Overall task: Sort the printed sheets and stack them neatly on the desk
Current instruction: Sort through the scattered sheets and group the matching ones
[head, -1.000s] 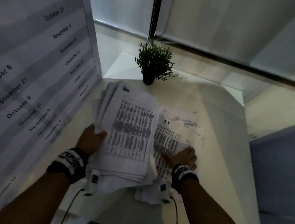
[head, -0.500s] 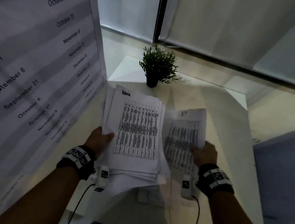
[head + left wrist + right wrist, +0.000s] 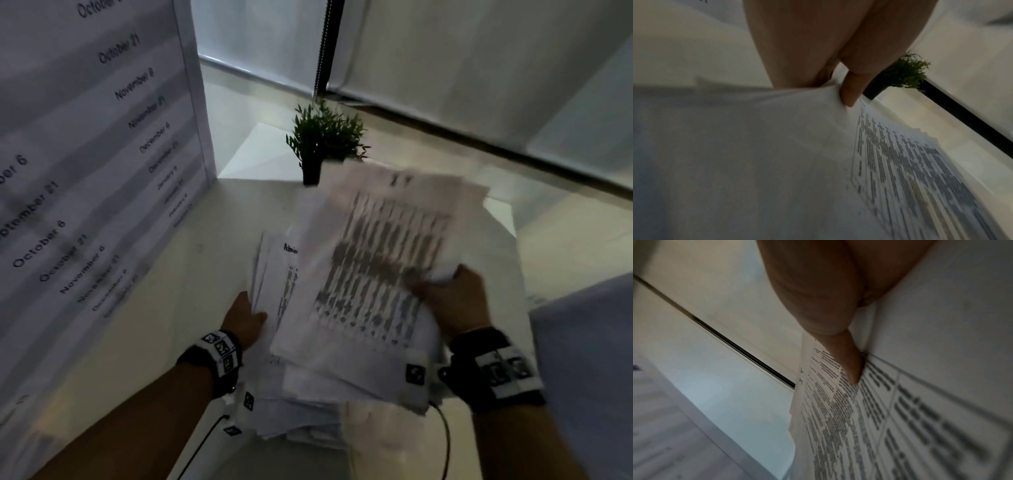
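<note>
On the far left I see a big white board with dates printed in rows (image 3: 85,164) standing up along the side of the pale white desk (image 3: 171,308). It is close to my left arm, so I think I have little room to swing that way. My left hand (image 3: 245,317) grips the left edge of a thick white pile of printed paper sheets with the word Admin on top (image 3: 279,284); the left wrist view shows my thumb pressed on top of the pile with the rest of the hand under it. This pile is up off the desk, and its edges look fanned out and messy. Next to it, lying over its right part, is a smaller bunch of white printed sheets with dark tables (image 3: 376,267), blurry in the head view. My right hand (image 3: 455,301) pinches this bunch at its right edge, thumb on the printed side. I think the job is about half done: the sheets are gathered into my hands, but nothing sits in a tidy stack on the desk yet. Behind the papers stands a small green plant in a black pot (image 3: 322,144), near the top of the sheets, and I could bump it. On the far right a grey-blue surface (image 3: 582,377) edges the desk.
</note>
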{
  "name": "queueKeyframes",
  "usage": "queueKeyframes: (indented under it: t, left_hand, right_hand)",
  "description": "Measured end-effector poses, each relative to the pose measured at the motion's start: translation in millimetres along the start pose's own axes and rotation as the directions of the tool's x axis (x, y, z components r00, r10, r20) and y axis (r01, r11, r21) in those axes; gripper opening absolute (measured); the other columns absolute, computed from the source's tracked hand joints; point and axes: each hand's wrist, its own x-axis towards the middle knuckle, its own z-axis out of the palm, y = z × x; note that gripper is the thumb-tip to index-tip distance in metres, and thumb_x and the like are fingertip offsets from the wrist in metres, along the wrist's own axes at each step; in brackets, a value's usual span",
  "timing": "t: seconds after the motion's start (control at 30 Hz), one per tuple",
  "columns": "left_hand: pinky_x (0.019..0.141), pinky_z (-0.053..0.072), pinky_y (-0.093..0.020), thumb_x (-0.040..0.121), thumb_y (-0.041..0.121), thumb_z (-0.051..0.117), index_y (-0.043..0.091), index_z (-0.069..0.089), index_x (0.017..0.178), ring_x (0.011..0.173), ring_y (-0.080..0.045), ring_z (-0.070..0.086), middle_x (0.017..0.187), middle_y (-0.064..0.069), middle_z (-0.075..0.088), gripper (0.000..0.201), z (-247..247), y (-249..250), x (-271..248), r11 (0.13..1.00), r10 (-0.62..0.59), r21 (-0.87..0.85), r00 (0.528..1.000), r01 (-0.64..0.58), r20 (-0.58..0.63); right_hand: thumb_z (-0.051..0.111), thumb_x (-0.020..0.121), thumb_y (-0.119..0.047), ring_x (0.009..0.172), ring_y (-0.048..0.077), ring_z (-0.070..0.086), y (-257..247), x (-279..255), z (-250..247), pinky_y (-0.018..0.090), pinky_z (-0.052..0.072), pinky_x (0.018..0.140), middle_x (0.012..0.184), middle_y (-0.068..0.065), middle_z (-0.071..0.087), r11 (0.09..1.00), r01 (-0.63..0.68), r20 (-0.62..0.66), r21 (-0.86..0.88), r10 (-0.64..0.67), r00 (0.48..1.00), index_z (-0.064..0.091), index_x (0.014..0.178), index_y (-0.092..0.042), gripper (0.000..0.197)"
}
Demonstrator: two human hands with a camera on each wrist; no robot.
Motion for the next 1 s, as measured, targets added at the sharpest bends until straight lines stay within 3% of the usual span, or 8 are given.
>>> queueKeyframes:
  t: [0.13, 0.23, 0.33, 0.4, 0.53, 0.73, 0.87, 1.0]
  left_hand:
    - [0.086, 0.045, -0.027, 0.096, 0.018, 0.052, 0.008, 0.058, 0.117, 0.098, -0.022, 0.057, 0.118, -0.014, 0.063, 0.024, -6, -5, 7, 0.991, -0.073, -0.109, 0.997, 0.072, -0.009]
    - [0.099, 0.046, -0.036, 0.101, 0.035, 0.04, 0.007, 0.06, 0.116, 0.111, -0.029, 0.059, 0.124, -0.016, 0.062, 0.038, -3, -3, 11, 0.979, -0.121, -0.171, 0.992, 0.111, -0.045]
    - [0.117, 0.025, -0.035, 0.1, 0.053, 0.027, 0.008, 0.024, 0.151, 0.14, -0.028, 0.035, 0.154, -0.009, 0.033, 0.068, 9, 6, 9, 0.95, -0.177, -0.258, 0.984, 0.176, 0.019]
    - [0.121, 0.017, -0.036, 0.098, 0.057, 0.028, 0.013, 0.008, 0.155, 0.146, -0.026, 0.025, 0.16, -0.006, 0.021, 0.075, 16, 10, 9, 0.952, -0.156, -0.258, 0.986, 0.166, 0.06]
    - [0.121, 0.016, -0.034, 0.1, 0.047, 0.034, 0.008, 0.007, 0.154, 0.147, -0.026, 0.022, 0.161, -0.01, 0.017, 0.071, 16, 8, 17, 0.945, -0.196, -0.265, 0.981, 0.191, 0.009]
    - [0.117, 0.025, -0.036, 0.1, 0.037, 0.044, 0.006, -0.002, 0.153, 0.141, -0.034, 0.032, 0.158, -0.018, 0.023, 0.077, 27, 12, 15, 0.927, -0.285, -0.259, 0.959, 0.271, -0.015]
    - [0.118, 0.025, -0.043, 0.097, 0.036, 0.049, 0.004, 0.001, 0.152, 0.14, -0.038, 0.031, 0.156, -0.021, 0.024, 0.08, 31, 15, 21, 0.923, -0.348, -0.208, 0.933, 0.325, -0.089]
    - [0.12, 0.019, -0.041, 0.098, 0.031, 0.049, -0.001, -0.005, 0.151, 0.145, -0.034, 0.023, 0.159, -0.021, 0.015, 0.082, 34, 12, 19, 0.909, -0.409, -0.119, 0.91, 0.4, -0.065]
  right_hand:
    - [0.082, 0.073, -0.021, 0.09, 0.027, 0.067, 77, 9, 83, 0.043, 0.056, 0.085, 0.1, 0.009, 0.071, 0.957, -0.25, 0.158, -0.15, 0.273, 0.949, 0.062, 0.117, -0.012, 0.049]
    - [0.06, 0.09, -0.019, 0.113, 0.034, 0.059, 94, 5, 118, 0.036, 0.046, 0.097, 0.125, 0.016, 0.063, 0.897, -0.314, 0.149, -0.311, 0.372, 0.916, 0.05, 0.133, -0.011, 0.045]
    - [0.045, 0.098, -0.012, 0.133, 0.032, 0.043, 86, -1, 144, 0.035, 0.033, 0.11, 0.146, 0.013, 0.044, 0.92, -0.241, 0.232, -0.31, 0.318, 0.919, 0.035, 0.146, -0.007, 0.049]
    - [0.046, 0.098, -0.011, 0.144, 0.029, 0.026, 84, -5, 157, 0.034, 0.02, 0.117, 0.158, 0.011, 0.024, 0.92, -0.197, 0.29, -0.339, 0.301, 0.908, 0.016, 0.154, -0.008, 0.063]
    - [0.046, 0.093, -0.007, 0.139, 0.034, 0.035, 88, -4, 145, 0.035, 0.029, 0.113, 0.154, 0.016, 0.03, 0.857, -0.348, 0.126, -0.381, 0.421, 0.898, 0.019, 0.151, -0.004, 0.064]
    - [0.048, 0.094, -0.024, 0.143, 0.036, 0.027, 101, -43, 137, 0.042, 0.026, 0.117, 0.161, 0.013, 0.011, 0.833, -0.305, 0.379, -0.463, 0.496, 0.781, -0.018, 0.151, -0.012, 0.088]
    - [0.045, 0.097, -0.027, 0.146, 0.037, 0.019, 98, -45, 134, 0.042, 0.023, 0.119, 0.162, 0.015, -0.004, 0.821, -0.32, 0.275, -0.473, 0.483, 0.832, -0.013, 0.151, -0.004, 0.083]
    - [0.047, 0.096, -0.033, 0.139, 0.036, 0.033, 96, -58, 141, 0.038, 0.033, 0.111, 0.157, 0.025, 0.016, 0.782, -0.344, 0.413, -0.52, 0.583, 0.7, -0.006, 0.149, 0.008, 0.085]
